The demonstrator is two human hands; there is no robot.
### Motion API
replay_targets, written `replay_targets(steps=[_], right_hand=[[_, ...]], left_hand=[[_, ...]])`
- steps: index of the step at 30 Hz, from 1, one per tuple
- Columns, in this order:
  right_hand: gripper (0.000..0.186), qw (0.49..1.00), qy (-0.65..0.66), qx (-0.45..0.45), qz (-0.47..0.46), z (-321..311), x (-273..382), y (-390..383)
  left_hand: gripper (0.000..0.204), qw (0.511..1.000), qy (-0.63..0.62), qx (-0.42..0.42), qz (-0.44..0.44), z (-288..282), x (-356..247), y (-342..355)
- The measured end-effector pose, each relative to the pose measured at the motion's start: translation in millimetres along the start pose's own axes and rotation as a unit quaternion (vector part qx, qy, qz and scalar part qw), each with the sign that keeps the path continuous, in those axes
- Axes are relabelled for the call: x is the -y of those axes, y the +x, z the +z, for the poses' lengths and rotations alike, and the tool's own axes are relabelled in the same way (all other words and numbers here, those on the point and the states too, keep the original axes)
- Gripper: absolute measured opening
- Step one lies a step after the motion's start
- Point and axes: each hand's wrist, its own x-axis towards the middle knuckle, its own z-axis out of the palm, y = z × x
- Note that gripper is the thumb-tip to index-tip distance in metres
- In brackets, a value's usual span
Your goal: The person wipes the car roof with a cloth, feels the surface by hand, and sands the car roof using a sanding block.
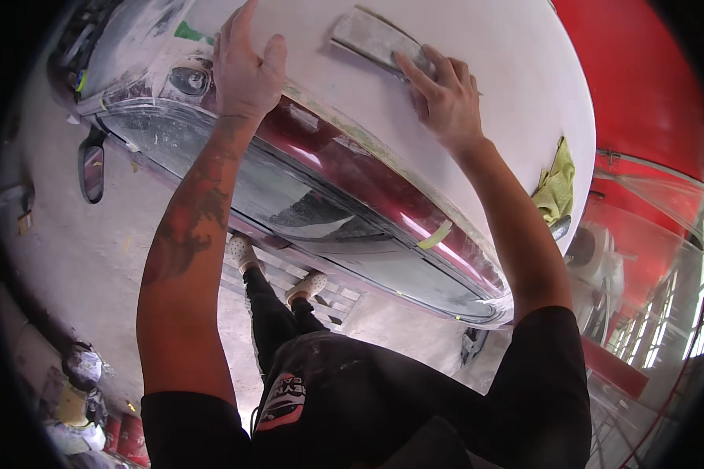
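Note:
The pale, dusty roof (477, 47) of a car fills the far side of the view. On it lies a long grey sanding block (371, 39), gripped at its right end by my right hand (447, 98). My left hand (246, 74) is open over the left part of the roof's near edge, with fingers stretched and thumb apart. It holds nothing, and whether it touches the panel I cannot tell. Close to its left side are a dark round fitting (188, 80) and a green patch (192, 33). Dark red paint (305, 141) shows along the roof's near edge.
A yellow-green cloth (555, 184) rests at the roof's right end. A tape strip (435, 235) sticks to the red trim above the side windows (313, 207). The side mirror (92, 170) juts out at left. My feet stand on a slatted platform (289, 273). Clear sheeting (649, 258) hangs at right.

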Motion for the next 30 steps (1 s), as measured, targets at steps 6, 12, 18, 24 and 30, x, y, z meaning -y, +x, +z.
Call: replay_targets(steps=[6, 12, 18, 24, 30], right_hand=[[0.044, 0.999, -0.005, 0.018, 0.048, 20, 5, 29], [0.064, 0.997, 0.06, 0.053, 0.013, -31, 34, -77], [0.05, 0.997, 0.008, 0.034, 0.074, 22, -31, 69], [0.067, 0.992, 0.102, 0.06, 0.044, -37, 3, -95], [0.065, 0.994, 0.079, 0.064, 0.031, -47, -23, -116]], left_hand=[[0.055, 0.998, -0.038, 0.02, -0.036, 5, 13, -3], [0.06, 1.0, -0.015, -0.01, -0.01, -2, 19, -4], [0.06, 1.0, -0.028, 0.003, -0.009, 14, 13, 0], [0.06, 0.999, 0.0, 0.021, -0.027, -1, 22, -5], [0.059, 0.999, -0.011, 0.028, -0.042, 2, 8, 3]])
